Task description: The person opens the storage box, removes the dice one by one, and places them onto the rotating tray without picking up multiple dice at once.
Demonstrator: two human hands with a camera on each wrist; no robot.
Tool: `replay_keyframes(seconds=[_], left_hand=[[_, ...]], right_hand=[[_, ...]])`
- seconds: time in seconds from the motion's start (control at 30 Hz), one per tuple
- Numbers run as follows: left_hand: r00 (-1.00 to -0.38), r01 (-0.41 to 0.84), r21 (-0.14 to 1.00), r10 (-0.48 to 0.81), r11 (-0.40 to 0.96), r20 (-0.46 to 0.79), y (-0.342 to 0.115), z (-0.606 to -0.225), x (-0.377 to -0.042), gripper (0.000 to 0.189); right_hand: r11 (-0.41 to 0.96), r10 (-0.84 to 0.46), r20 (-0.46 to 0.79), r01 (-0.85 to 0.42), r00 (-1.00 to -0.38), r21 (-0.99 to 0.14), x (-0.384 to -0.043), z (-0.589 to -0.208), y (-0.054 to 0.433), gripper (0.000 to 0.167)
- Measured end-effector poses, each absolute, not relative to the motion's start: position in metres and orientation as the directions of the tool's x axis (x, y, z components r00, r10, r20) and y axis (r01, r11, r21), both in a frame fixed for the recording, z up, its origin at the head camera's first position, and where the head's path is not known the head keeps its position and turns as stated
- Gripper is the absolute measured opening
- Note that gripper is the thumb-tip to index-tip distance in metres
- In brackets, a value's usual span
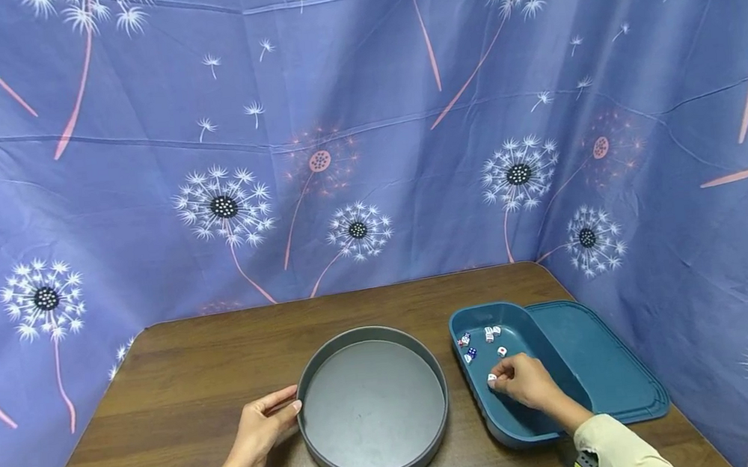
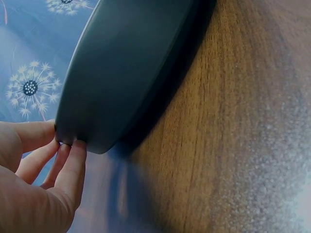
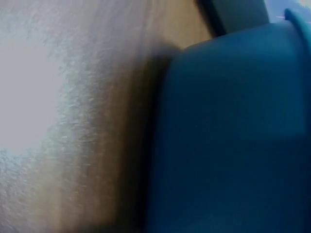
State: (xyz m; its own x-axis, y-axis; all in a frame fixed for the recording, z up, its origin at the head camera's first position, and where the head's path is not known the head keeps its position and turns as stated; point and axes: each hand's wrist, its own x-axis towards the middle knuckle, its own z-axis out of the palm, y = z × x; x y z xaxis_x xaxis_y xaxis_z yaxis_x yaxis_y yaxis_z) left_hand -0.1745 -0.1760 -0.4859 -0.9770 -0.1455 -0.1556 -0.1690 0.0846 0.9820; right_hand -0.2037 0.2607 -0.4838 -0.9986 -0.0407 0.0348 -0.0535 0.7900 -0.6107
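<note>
On the table's middle stands a round dark grey pan (image 1: 372,406). My left hand (image 1: 263,428) holds its left side, thumb at the rim and fingertips against the outer wall (image 2: 112,73). Over the teal container (image 1: 523,418) my right hand (image 1: 527,380) pinches a white die (image 1: 492,378) between thumb and finger. Several more dice lie in the container's far part, among them a white die with a red pip (image 1: 502,352) and a blue die (image 1: 472,352). The right wrist view shows the container's outer wall (image 3: 233,126), not the hand.
A flat teal lid (image 1: 598,351) lies right of the container, partly hidden behind it. Wooden tabletop (image 1: 224,361) lies under everything. A blue curtain (image 1: 366,76) with dandelion print hangs behind and to both sides.
</note>
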Motion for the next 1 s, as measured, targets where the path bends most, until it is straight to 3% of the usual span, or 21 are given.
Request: replay_keyframes(seconds=[0.53,1.0], left_hand=[[-0.978,-0.160,0.985,-0.147,0.068,-0.148,-0.176,-0.487,-0.173,0.037],[-0.978,-0.166,0.983,-0.140,0.075,-0.154,-0.176,-0.485,-0.174,0.037]], right_hand=[[0.758,-0.134,0.297,-0.291,-0.945,-0.583,-0.203,-0.389,0.227,0.008],[0.626,-0.219,0.330,-0.391,-0.918,-0.675,-0.204,-0.398,0.146,0.009]])
